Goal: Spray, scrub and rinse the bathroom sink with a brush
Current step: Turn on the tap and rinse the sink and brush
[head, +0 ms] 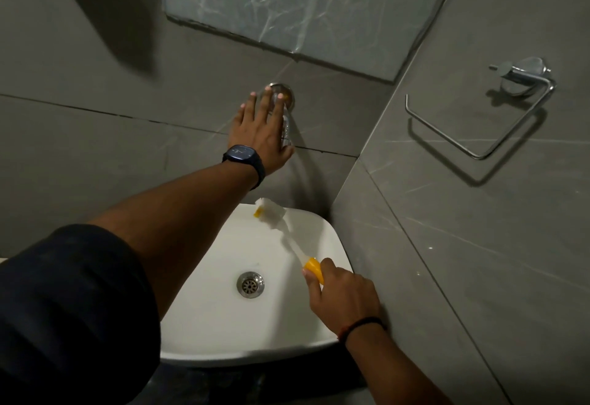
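Grey tiled walls behind, white sink (pixel 223 334) below both hands, left hand (pixel 260 130) spread flat over the chrome tap (pixel 287 117) on the wall, right hand (pixel 341 296) closed around the yellow handle of the brush (pixel 289 238), its white head near the sink's far rim.

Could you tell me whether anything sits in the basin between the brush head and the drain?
Nothing visible does. The brush, held in the right hand, has its head at the sink's back rim, and the white basin down to the drain is bare.
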A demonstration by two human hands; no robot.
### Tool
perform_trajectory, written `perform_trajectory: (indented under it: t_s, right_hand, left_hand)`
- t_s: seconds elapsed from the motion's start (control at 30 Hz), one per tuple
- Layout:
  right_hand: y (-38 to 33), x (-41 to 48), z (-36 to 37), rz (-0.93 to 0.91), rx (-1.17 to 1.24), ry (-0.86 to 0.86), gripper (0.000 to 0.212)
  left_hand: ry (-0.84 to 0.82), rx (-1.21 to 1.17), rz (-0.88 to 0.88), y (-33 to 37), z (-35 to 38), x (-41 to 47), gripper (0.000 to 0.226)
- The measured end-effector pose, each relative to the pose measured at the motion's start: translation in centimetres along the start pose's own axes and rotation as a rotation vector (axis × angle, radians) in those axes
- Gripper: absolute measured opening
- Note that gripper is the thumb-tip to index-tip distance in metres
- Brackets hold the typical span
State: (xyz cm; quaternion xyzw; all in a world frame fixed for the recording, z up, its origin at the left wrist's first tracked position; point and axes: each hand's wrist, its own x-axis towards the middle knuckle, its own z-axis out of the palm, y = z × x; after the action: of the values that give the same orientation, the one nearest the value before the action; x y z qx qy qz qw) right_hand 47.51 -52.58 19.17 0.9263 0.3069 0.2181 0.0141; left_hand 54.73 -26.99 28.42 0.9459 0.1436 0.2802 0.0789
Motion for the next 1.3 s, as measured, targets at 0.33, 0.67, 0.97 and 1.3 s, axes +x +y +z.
perform_trajectory:
  t_s: [0.33,0.67,0.97,1.3]
  right_hand:
    - [0.5,-0.2,0.3,-0.073,0.025,-0.041,0.037]
    - [0.3,-1.1,0.2,0.009,0.112,-0.100,0.035]
    - [-15.8,-0.4,-0.8,-0.231,0.728,-0.131,0.021]
    - [-46.2,-3.3,6.1,-0.888,0.546,-0.534,0.031]
  left_hand:
    - [0.019,0.007,-0.024,0.0,1.0,-0.1,0.093]
    - [-0.036,-0.006,-0.105,-3.8,-0.3,-5.7,0.099]
    - [0.175,0.011,-0.774,-21.6,-6.6,-28.5,0.078]
    - [0.160,0.173,-1.337,-42.5,-11.5,-50.9,0.068]
